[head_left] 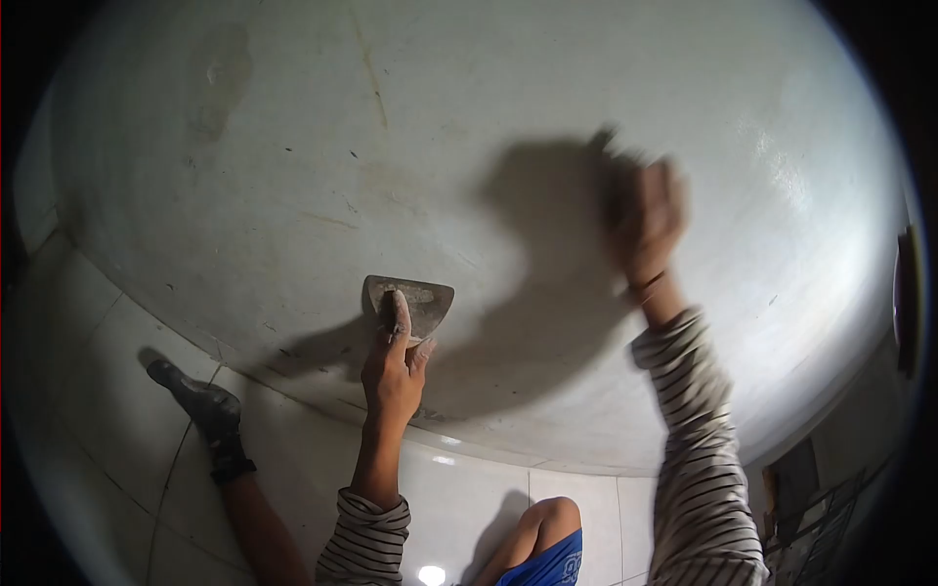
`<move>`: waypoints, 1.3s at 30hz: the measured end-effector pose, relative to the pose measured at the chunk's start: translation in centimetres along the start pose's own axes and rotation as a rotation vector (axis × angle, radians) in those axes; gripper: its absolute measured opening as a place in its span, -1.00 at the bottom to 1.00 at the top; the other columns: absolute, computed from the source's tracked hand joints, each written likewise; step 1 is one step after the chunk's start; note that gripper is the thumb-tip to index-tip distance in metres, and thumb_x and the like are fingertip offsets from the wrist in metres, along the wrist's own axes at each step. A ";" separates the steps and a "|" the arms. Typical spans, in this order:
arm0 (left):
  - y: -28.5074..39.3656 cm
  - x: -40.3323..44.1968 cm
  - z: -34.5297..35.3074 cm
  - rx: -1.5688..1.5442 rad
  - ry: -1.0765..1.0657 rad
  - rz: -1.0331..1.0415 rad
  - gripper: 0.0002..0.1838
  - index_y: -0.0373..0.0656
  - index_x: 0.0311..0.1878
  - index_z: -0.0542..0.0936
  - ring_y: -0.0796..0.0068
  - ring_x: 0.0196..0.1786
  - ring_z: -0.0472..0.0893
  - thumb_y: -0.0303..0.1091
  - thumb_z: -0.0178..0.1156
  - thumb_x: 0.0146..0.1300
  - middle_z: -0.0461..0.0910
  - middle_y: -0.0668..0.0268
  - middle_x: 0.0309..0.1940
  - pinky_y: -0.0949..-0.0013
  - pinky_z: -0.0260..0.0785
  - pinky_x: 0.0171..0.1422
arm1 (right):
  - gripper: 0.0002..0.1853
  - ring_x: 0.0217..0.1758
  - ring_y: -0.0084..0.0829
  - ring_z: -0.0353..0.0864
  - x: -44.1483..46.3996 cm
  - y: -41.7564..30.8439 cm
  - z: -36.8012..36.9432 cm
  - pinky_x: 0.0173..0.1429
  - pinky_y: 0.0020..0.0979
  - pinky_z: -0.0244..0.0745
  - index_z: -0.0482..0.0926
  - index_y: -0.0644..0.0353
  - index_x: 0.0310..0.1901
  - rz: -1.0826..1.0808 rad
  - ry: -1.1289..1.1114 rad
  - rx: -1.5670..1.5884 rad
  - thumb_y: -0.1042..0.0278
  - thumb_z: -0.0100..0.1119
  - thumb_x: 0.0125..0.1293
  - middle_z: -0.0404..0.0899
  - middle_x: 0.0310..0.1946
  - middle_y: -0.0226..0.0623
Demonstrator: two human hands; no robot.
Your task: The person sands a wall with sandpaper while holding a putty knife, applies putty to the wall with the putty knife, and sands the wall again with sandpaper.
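"Since we start at the scraper (pixel 435 301), where do we put it?"

"In the left hand (pixel 393 381), lower middle, in front of the pale wall (pixel 293 88). Wide blade edge up, residue on its face. Can't tell if it touches the wall."

"Left hand's grip?"

"Closed on the scraper: index finger laid straight up the blade, thumb near the blade's lower right, other fingers hidden."

"Right hand (pixel 649 217)?"

"Higher and well to the right, motion-blurred. We log fingers bent around a dark thing (pixel 617 186); too smeared to name. Its contact with the wall, can't tell."

"Around them?"

"Broad shadow (pixel 547 254) on the wall between the hands, a few thin scratches and stains further up. Striped sleeves (pixel 699 430) on both arms, dark band at the right wrist."

"Below?"

"Tiled floor (pixel 454 488) along the wall's foot. Dark shoe (pixel 210 405) at lower left, bent knee (pixel 557 513) and blue shorts (pixel 552 565) at bottom centre. Dark frame-like clutter (pixel 821 518) far lower right, too dim for us."
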State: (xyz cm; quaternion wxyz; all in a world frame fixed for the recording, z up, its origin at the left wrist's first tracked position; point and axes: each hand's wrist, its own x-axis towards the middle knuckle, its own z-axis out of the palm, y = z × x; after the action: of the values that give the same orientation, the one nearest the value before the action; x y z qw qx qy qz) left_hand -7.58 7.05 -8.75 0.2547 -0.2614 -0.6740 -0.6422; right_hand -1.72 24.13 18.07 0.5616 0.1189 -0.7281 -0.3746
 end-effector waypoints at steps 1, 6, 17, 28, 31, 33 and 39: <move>0.1 0.0 0.0 -0.013 -0.027 -0.042 -0.23 -0.01 0.38 0.16 0.06 -0.14 0.53 -0.35 0.27 0.11 0.48 0.06 -0.16 0.22 0.42 -0.08 | -0.63 -0.10 -0.05 0.48 -3.8 -2.9 0.4 0.01 0.02 0.37 0.49 0.23 -0.14 -0.169 0.075 0.076 0.47 0.22 -0.09 0.46 -0.15 0.01; 0.6 0.1 -1.1 -0.149 -0.262 -0.204 -0.27 -0.10 0.43 -0.05 0.01 0.37 0.19 -0.31 0.09 0.29 0.14 -0.08 0.33 0.23 0.17 0.32 | -0.65 -0.06 0.10 0.50 -9.2 -5.8 -0.9 0.06 0.25 0.35 0.56 0.22 -0.21 -0.550 -0.222 0.429 0.35 0.29 -0.11 0.47 -0.08 0.11; 1.3 0.5 -1.2 -0.250 -0.372 -0.424 -0.27 -0.17 0.42 -0.05 0.06 0.38 0.18 -0.36 0.09 0.28 0.13 -0.06 0.34 0.27 0.14 0.34 | -0.71 -0.18 -0.22 0.51 -8.1 -4.5 -3.4 -0.16 -0.15 0.43 0.55 0.15 -0.27 -0.266 -0.302 0.256 0.43 0.16 -0.14 0.48 -0.28 -0.20; 1.7 0.3 -1.6 -0.152 -0.257 -0.254 -0.25 -0.15 0.42 -0.05 0.06 0.39 0.17 -0.27 0.11 0.27 0.10 -0.04 0.36 0.27 0.11 0.35 | -0.68 -0.35 -0.22 0.45 -9.2 -5.8 -2.9 -0.33 -0.25 0.35 0.49 0.21 -0.29 -0.199 -0.202 0.320 0.46 0.14 -0.21 0.39 -0.42 -0.19; 1.5 0.1 -1.0 -0.159 -0.247 -0.290 -0.25 -0.15 0.42 -0.05 0.06 0.38 0.18 -0.29 0.11 0.27 0.12 -0.04 0.35 0.29 0.11 0.35 | -0.62 -0.36 -0.20 0.45 -7.4 -2.3 -2.7 -0.38 -0.21 0.34 0.53 0.20 -0.27 -0.393 -0.138 0.366 0.42 0.18 -0.29 0.43 -0.36 -0.14; 1.1 -0.1 -0.2 -0.158 -0.230 -0.262 -0.25 -0.16 0.42 -0.04 0.06 0.38 0.19 -0.31 0.12 0.27 0.13 -0.04 0.35 0.30 0.11 0.35 | -0.60 -0.41 -0.24 0.39 -2.6 1.7 -3.2 -0.44 -0.24 0.20 0.50 0.25 -0.23 -0.322 -0.110 0.219 0.54 0.13 -0.27 0.44 -0.37 -0.20; 1.5 0.2 -0.4 -0.135 -0.175 -0.224 -0.25 -0.20 0.41 -0.03 0.08 0.37 0.20 -0.32 0.12 0.26 0.13 -0.01 0.35 0.30 0.11 0.35 | -0.76 -0.41 -0.30 0.41 -8.4 -3.9 -2.9 -0.42 -0.31 0.30 0.52 0.21 -0.38 -0.209 -0.096 0.309 0.52 0.15 -0.22 0.42 -0.45 -0.23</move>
State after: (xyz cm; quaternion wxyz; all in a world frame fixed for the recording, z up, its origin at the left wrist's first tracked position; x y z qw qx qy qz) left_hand -6.72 6.69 -7.55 0.1038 -0.2559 -0.6740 -0.6852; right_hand 2.79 25.24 9.59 0.4593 0.2607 -0.7866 -0.3200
